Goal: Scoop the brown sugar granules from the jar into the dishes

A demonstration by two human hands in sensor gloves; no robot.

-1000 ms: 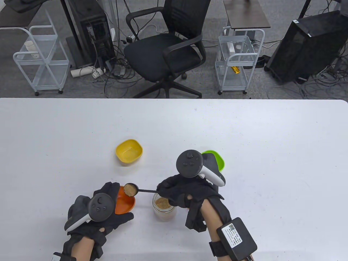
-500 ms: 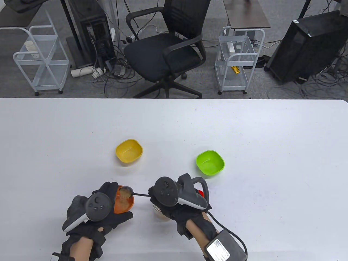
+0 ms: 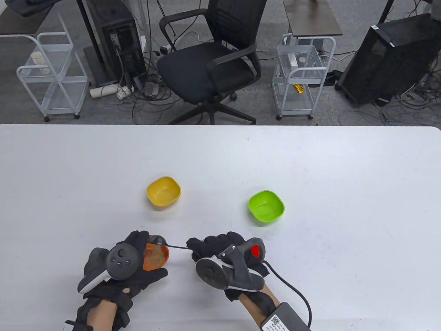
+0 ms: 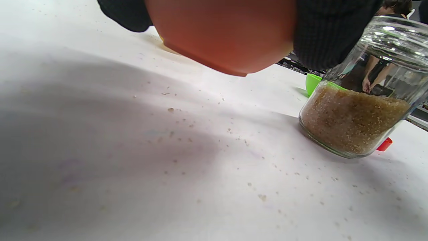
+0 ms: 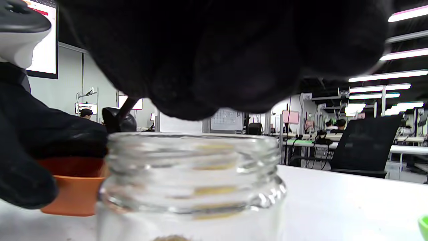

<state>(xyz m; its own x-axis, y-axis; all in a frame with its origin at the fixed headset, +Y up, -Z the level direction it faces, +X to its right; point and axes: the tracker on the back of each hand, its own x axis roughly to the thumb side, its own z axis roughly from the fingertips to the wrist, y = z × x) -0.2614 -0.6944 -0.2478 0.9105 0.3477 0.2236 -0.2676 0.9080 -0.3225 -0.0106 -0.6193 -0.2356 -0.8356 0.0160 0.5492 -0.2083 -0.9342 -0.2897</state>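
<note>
My left hand (image 3: 137,272) holds the orange dish (image 3: 155,257), tilted and lifted off the table, as the left wrist view (image 4: 222,33) shows. Brown sugar lies in the dish. My right hand (image 3: 206,246) grips the handle of a black spoon (image 3: 157,240), turned bowl-down over the dish's far rim. The glass jar (image 4: 351,117), about a third full of brown sugar, stands under my right hand and is hidden in the table view; its open mouth fills the right wrist view (image 5: 190,167). The yellow dish (image 3: 163,191) and the green dish (image 3: 266,207) stand farther back.
A red lid (image 3: 255,250) lies by my right hand, also seen behind the jar (image 4: 384,144). Spilled sugar grains (image 4: 234,140) dot the white table (image 3: 344,172). A cable (image 3: 293,286) runs from my right wrist unit.
The spoon went from level and heaped with sugar to turned over, and its sugar now lies in the orange dish. My right hand rolled over and moved nearer, uncovering the green dish and hiding the jar.
</note>
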